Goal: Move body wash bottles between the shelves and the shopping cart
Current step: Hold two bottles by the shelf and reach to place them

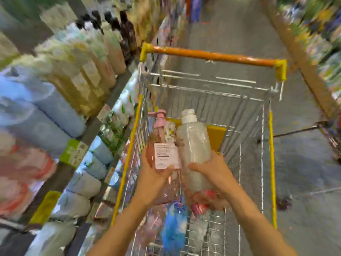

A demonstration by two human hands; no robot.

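Note:
My left hand grips a pink pump bottle with a white label, held upright over the shopping cart. My right hand grips a clear bottle with a white cap right beside it; the two bottles nearly touch. Both are above the cart's basket. Several more bottles lie low in the cart, among them a blue one and a red-labelled one, partly hidden by my arms. The whole view is blurred.
Shelves packed with body wash bottles run along the left, close to the cart's side. The cart's orange bar is at the far end. Grey aisle floor lies to the right, with another shelf row at the far right.

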